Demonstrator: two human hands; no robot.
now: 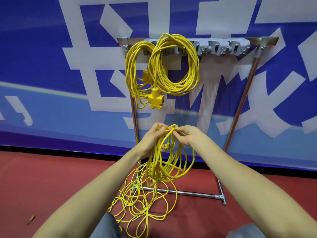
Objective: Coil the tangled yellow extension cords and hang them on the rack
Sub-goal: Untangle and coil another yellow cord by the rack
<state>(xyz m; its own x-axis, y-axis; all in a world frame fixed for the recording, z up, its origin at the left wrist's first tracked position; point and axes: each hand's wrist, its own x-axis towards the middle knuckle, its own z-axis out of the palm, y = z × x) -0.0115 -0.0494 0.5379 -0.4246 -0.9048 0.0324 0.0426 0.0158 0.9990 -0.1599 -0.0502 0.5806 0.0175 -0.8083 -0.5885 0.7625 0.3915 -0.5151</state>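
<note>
Mid-coil on a yellow extension cord (161, 145): gathered loops gripped in the curled fingers of the left hand (153, 135), top strand pinched by the right hand (187, 137), just in front of the rack (240, 103). Remaining length tangled on the red floor (51, 177) at the rack's foot. Two finished coils (193, 69) hung at left; grey hooks (235, 47) free at right. Next, probably: draw up slack loop by loop, tease out snags, then lift onto a free hook.
</note>
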